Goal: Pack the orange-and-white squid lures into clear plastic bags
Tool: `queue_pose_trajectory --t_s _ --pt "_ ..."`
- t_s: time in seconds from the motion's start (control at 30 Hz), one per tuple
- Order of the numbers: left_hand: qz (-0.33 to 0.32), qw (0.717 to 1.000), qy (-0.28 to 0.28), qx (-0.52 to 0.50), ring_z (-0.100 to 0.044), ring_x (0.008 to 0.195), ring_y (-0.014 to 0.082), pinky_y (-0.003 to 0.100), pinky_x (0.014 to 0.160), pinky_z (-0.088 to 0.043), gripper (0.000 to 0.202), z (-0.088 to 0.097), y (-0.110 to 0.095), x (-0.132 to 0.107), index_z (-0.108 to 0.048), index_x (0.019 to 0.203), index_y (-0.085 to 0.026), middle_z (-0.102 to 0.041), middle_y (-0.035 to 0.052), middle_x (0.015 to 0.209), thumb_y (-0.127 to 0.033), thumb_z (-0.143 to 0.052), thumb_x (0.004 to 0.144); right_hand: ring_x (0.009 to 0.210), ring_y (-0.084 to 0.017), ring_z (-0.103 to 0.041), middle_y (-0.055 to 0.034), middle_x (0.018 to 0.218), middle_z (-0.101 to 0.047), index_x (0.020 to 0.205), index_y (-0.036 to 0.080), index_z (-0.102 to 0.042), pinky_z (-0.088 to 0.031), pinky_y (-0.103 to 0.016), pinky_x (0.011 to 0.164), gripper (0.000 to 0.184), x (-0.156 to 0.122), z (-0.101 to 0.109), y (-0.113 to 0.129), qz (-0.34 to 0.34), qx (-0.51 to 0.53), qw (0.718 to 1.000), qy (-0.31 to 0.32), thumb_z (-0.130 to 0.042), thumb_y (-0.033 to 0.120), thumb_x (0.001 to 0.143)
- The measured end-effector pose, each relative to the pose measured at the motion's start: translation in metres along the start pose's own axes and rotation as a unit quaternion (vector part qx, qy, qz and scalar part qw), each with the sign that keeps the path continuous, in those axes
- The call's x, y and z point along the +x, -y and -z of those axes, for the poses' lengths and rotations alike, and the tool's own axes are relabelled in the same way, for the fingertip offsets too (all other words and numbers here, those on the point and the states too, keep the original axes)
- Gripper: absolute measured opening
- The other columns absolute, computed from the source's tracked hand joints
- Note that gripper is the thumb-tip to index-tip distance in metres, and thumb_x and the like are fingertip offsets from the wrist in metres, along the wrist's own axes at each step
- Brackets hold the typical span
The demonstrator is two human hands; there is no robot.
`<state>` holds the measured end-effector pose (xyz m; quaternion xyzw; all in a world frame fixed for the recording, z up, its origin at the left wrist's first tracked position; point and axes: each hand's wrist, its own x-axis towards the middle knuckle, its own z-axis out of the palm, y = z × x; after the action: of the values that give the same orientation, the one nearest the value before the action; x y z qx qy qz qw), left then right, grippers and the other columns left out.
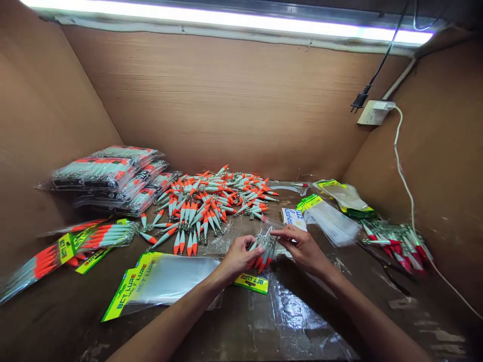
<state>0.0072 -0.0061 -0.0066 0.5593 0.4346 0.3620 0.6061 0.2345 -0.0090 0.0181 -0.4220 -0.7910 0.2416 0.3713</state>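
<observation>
In the middle of the table, my left hand [238, 255] is closed round a clear bag of fishing lures [267, 254] with orange and pale tips. The bag's yellow "BCT LURE" header [252, 283] points toward me. My right hand [302, 249] is at the bag's far end, thumb and forefinger closed on the clear plastic by the lures' hooks. Left of my hands lie flat, unfilled BCT LURE bags [169, 279]. Beyond them spreads a loose heap of orange-and-white lures [207, 201].
Packed lure bundles [105, 173] are stacked at the back left, with filled header bags [68, 249] in front. On the right are more clear bags [335, 223], red-and-white lures [400, 246] and dark pliers-like handles [388, 269]. A white cable [402, 171] hangs from the socket [373, 112].
</observation>
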Motion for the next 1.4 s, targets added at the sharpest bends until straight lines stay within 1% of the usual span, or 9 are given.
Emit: queue_pose_trajectory --t_s 0.47,0.63,0.73,0.83,0.93,1.03,1.17,1.27,1.4 --pt "0.006 0.999 0.036 -0.014 -0.060 0.061 0.0138 0.023 0.058 -0.043 0.041 0.008 0.005 0.002 -0.067 0.089 -0.011 -0.067 0.0031 0.076 -0.044 -0.081 0.071 0.091 -0.021 -0.060 -0.0065 0.094 -0.062 0.113 0.026 -0.072 -0.048 -0.035 0.083 0.024 0.001 0.001 -0.001 0.008 -0.025 1.000 -0.004 -0.054 0.022 0.097" --pt "-0.003 0.999 0.037 -0.014 -0.061 0.062 0.0145 0.024 0.060 -0.043 0.044 0.008 0.005 0.000 -0.071 0.089 -0.009 -0.069 0.0042 0.076 -0.046 -0.083 0.069 0.113 -0.026 -0.055 -0.0088 0.115 -0.059 0.105 0.028 -0.075 -0.043 -0.043 0.099 0.017 0.002 -0.001 0.001 0.016 -0.040 0.997 -0.059 -0.064 0.029 0.092" --pt "-0.019 0.999 0.014 -0.027 -0.064 0.069 0.0166 0.025 0.066 -0.046 0.045 0.006 0.003 0.002 -0.071 0.092 -0.010 -0.073 0.0071 0.085 -0.041 -0.088 0.065 0.121 -0.029 -0.051 -0.0098 0.130 -0.053 0.119 0.028 -0.068 -0.043 -0.045 0.101 0.031 0.003 -0.002 -0.001 -0.019 -0.013 0.992 -0.128 -0.066 0.037 0.089" --pt "-0.036 0.997 -0.031 -0.058 -0.065 0.069 0.0172 0.025 0.066 -0.047 0.044 0.006 0.003 0.005 -0.069 0.091 -0.012 -0.073 0.0065 0.083 -0.041 -0.088 0.065 0.102 -0.025 -0.059 -0.0120 0.127 -0.056 0.135 0.023 -0.053 -0.051 -0.039 0.085 0.054 0.005 -0.005 -0.007 -0.116 0.090 0.975 -0.166 -0.061 0.051 0.089" --pt "-0.069 0.992 -0.067 -0.079 -0.065 0.069 0.0167 0.025 0.065 -0.047 0.042 0.006 0.004 0.008 -0.067 0.090 -0.013 -0.072 0.0044 0.080 -0.041 -0.087 0.067 0.083 -0.021 -0.061 -0.0096 0.110 -0.064 0.128 0.019 -0.057 -0.051 -0.032 0.070 0.057 0.005 -0.014 -0.012 -0.180 0.205 0.959 -0.074 -0.063 0.057 0.085" --pt "-0.096 0.991 -0.048 -0.074 -0.065 0.073 0.0171 0.025 0.067 -0.046 0.041 0.008 0.003 0.009 -0.067 0.092 -0.013 -0.072 0.0053 0.084 -0.041 -0.086 0.068 0.076 -0.020 -0.062 -0.0056 0.093 -0.069 0.108 0.018 -0.066 -0.049 -0.030 0.067 0.042 0.003 -0.029 -0.013 -0.172 0.283 0.943 0.034 -0.069 0.051 0.082" --pt "-0.084 0.996 -0.006 -0.038 -0.057 0.061 0.0126 0.023 0.060 -0.041 0.038 0.009 0.004 0.008 -0.065 0.081 -0.012 -0.066 0.0017 0.072 -0.043 -0.084 0.070 0.078 -0.021 -0.063 -0.0028 0.084 -0.069 0.090 0.017 -0.068 -0.051 -0.032 0.074 0.022 0.001 -0.043 -0.012 -0.145 0.319 0.936 0.017 -0.069 0.038 0.081" --pt "-0.092 0.996 0.000 -0.011 -0.052 0.056 0.0106 0.022 0.057 -0.038 0.039 0.008 0.003 0.007 -0.062 0.073 -0.013 -0.061 -0.0009 0.065 -0.045 -0.083 0.069 0.085 -0.022 -0.065 -0.0031 0.089 -0.071 0.094 0.018 -0.069 -0.051 -0.033 0.079 0.021 0.001 -0.045 -0.009 -0.122 0.325 0.938 0.013 -0.068 0.033 0.079" --pt "-0.138 0.990 -0.031 0.003 -0.053 0.059 0.0116 0.022 0.060 -0.039 0.038 0.004 0.000 0.006 -0.063 0.074 -0.013 -0.062 -0.0002 0.066 -0.046 -0.081 0.072 0.086 -0.023 -0.065 -0.0039 0.090 -0.072 0.098 0.017 -0.069 -0.052 -0.035 0.081 0.026 0.002 -0.042 -0.003 -0.099 0.316 0.944 0.009 -0.069 0.036 0.080"
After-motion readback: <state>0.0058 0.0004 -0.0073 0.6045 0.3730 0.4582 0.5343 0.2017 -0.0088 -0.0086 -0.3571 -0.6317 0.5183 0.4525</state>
